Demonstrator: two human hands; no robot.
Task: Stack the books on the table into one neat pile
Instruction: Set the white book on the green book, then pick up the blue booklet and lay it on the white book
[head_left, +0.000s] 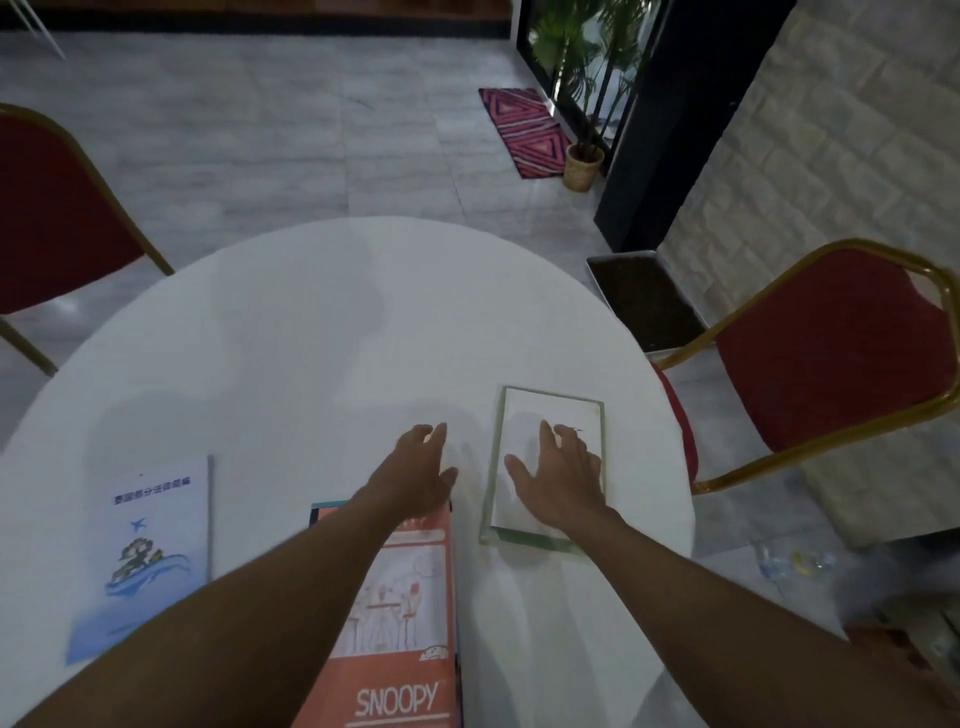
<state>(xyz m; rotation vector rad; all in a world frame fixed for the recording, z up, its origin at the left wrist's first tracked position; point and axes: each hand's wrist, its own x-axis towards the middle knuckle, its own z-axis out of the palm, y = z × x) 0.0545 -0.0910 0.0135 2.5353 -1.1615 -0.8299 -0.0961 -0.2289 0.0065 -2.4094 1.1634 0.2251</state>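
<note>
Head view, nearest first: orange Snoopy book (400, 597) lies at the near edge of the table (322, 312). A teal edge (327, 506) shows under it, likely another book. Blue booklet (150, 545) lies well apart, left. Left hand (415, 467) is over bare table, fingers loose, holding nothing. Right hand (558, 478) lies flat on the white book (550, 410), fingers spread, no grasp. Step looks like gathering the white book. Next move calls for sliding or lifting it onto the Snoopy book, edges squared. Count: three books sure, maybe four; two hands; one table; two chairs beyond, a red chair (52, 218) left and another right.
</note>
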